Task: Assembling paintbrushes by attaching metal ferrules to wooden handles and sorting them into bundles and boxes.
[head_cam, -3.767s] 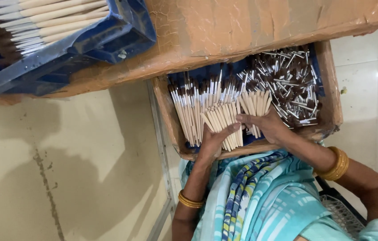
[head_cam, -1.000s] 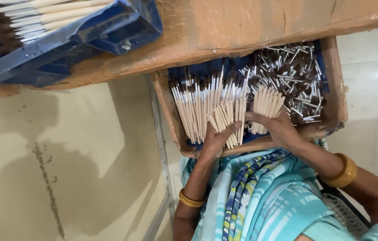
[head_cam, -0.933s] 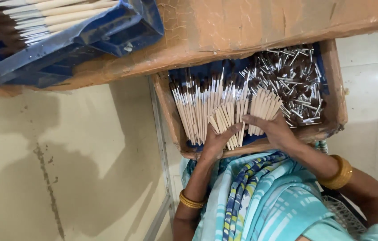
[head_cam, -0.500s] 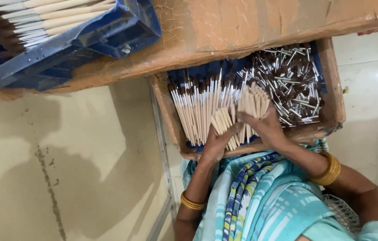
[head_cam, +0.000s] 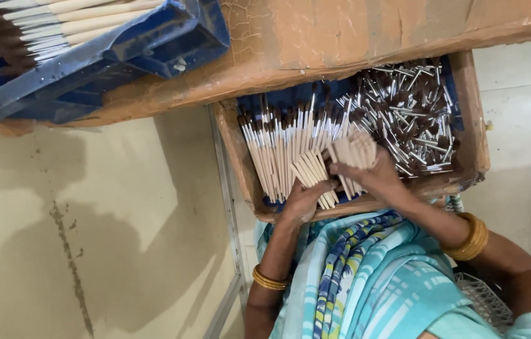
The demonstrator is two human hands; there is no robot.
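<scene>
A wooden box [head_cam: 466, 119] lined in blue rests on my lap. Its left half holds many pale-handled paint brushes [head_cam: 275, 154] in rows. Its right half holds a heap of loose metal ferrules with dark bristles [head_cam: 413, 119]. My left hand [head_cam: 303, 201] rests at the box's near edge, fingers on the ends of a small bunch of brush handles [head_cam: 309, 172]. My right hand [head_cam: 375, 176] grips a bundle of pale handles [head_cam: 353, 150] and holds it over the middle of the box.
A blue plastic crate [head_cam: 152, 50] with more pale-handled brushes [head_cam: 71, 25] sits on a worn brown tabletop [head_cam: 341, 31] above the box. A tiled floor lies at left. A white wire basket [head_cam: 485, 301] shows at my right side.
My right hand has gathered a bundle of handles and lifted it toward the box's middle. My left hand stayed at the near edge on the small bunch.
</scene>
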